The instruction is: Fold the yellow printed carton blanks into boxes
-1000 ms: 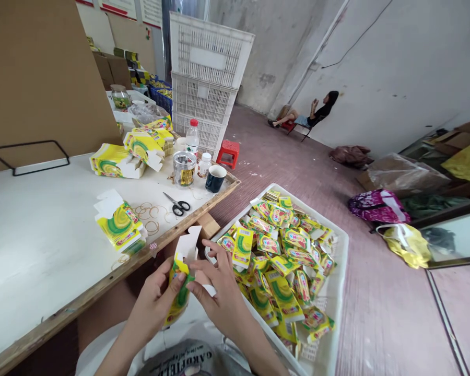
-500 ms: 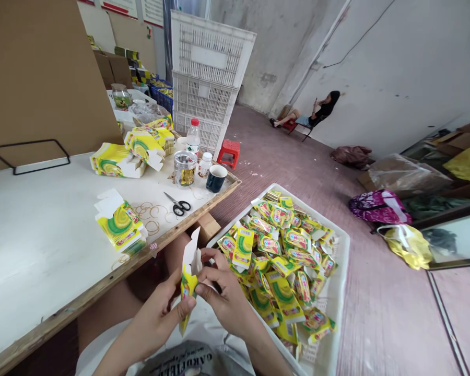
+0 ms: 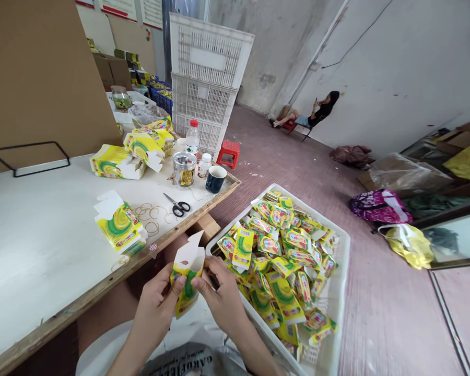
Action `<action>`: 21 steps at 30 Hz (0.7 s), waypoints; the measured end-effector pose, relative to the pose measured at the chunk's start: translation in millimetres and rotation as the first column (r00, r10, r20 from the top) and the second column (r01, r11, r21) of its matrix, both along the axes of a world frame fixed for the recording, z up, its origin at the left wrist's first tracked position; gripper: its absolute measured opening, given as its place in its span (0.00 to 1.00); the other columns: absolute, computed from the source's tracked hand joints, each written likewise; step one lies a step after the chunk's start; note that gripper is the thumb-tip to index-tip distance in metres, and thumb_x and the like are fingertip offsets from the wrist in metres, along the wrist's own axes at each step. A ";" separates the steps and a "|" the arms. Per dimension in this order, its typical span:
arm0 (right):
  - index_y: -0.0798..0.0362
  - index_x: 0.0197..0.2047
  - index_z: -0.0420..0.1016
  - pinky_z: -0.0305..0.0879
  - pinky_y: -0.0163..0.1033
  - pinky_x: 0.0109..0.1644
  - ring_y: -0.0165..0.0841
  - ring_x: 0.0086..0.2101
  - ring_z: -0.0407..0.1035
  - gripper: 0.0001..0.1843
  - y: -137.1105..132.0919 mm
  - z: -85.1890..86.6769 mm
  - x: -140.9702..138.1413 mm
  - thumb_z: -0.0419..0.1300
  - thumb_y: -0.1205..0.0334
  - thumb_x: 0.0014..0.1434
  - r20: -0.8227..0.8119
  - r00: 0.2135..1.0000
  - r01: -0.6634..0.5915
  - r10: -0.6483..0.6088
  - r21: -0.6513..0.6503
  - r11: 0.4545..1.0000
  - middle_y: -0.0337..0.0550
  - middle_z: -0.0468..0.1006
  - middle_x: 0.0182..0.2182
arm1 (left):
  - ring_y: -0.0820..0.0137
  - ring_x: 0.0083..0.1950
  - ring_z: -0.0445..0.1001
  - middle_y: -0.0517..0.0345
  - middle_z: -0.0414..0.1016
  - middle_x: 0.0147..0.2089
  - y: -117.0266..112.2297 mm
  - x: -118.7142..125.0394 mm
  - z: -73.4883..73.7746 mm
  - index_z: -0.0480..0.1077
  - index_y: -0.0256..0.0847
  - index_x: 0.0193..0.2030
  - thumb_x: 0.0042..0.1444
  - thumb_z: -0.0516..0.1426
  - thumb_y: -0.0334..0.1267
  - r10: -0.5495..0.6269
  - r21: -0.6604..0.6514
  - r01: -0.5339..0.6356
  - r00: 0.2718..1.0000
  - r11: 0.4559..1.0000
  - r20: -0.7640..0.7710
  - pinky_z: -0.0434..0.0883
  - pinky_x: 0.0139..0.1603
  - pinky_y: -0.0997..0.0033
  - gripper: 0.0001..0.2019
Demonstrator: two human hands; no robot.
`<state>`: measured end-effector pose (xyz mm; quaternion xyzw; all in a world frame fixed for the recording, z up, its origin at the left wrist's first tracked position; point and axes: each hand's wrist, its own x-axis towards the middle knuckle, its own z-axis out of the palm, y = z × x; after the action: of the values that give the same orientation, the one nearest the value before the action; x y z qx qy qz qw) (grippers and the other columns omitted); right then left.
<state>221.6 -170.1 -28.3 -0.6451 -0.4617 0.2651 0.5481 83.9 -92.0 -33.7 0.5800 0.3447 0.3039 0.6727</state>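
Note:
A small yellow-and-green carton (image 3: 187, 292) is held upright above my lap, its white end flaps standing out at the top. My left hand (image 3: 156, 295) grips its left side, thumb on the front face. Its right side is pinched by my right hand (image 3: 221, 292), with the thumb in front and the fingers partly behind. To the right, a white plastic crate (image 3: 343, 271) holds a heap of similar printed cartons (image 3: 284, 295). On the table to the left lie flat cartons (image 3: 119, 224) with white flaps showing.
On the white table (image 3: 43, 235) are scissors (image 3: 177, 204), rubber bands (image 3: 151, 219), a dark mug (image 3: 216, 179), a clear jar (image 3: 184, 169) and a red-capped bottle (image 3: 193, 137). Stacked white crates (image 3: 207, 78) stand behind, near a red stool (image 3: 229, 154). A person (image 3: 315, 112) sits by the wall.
The carton has gone from narrow and flattened to spread wider, its front face now turned towards me. Both hands have shifted to its two sides.

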 end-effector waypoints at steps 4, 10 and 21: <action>0.51 0.34 0.76 0.61 0.38 0.40 0.35 0.34 0.67 0.07 0.9 -2.0 -1.7 0.65 0.57 0.58 -0.046 0.995 0.083 -0.084 -0.032 0.996 0.39 0.75 0.30 | 0.58 0.49 0.80 0.53 0.83 0.46 -0.5 2.7 -0.1 0.78 0.42 0.46 0.53 0.65 0.40 -0.012 0.020 0.011 1.000 1.000 0.016 0.76 0.49 0.70 0.13; 0.52 0.30 0.74 0.57 0.36 0.33 0.31 0.28 0.60 0.08 1.4 -4.9 -1.2 0.68 0.59 0.53 -0.218 0.957 0.179 -0.189 -0.066 0.982 0.35 0.68 0.25 | 0.59 0.48 0.81 0.50 0.83 0.49 1.3 5.7 1.3 0.72 0.43 0.51 0.51 0.67 0.39 -0.037 -0.107 0.044 0.997 0.993 0.070 0.78 0.47 0.67 0.20; 0.51 0.39 0.77 0.69 0.41 0.44 0.37 0.36 0.72 0.11 1.1 -4.2 4.6 0.66 0.53 0.57 -0.398 0.917 0.001 0.010 0.027 1.000 0.42 0.78 0.34 | 0.56 0.55 0.79 0.49 0.81 0.55 0.6 0.9 -3.8 0.73 0.43 0.56 0.55 0.64 0.39 -0.142 -0.005 0.142 0.990 0.990 -0.007 0.76 0.54 0.66 0.21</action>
<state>226.2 -169.0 -32.5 -0.5692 -0.3457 0.3858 0.6385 84.8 -91.4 -37.5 0.6027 0.3054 0.2524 0.6927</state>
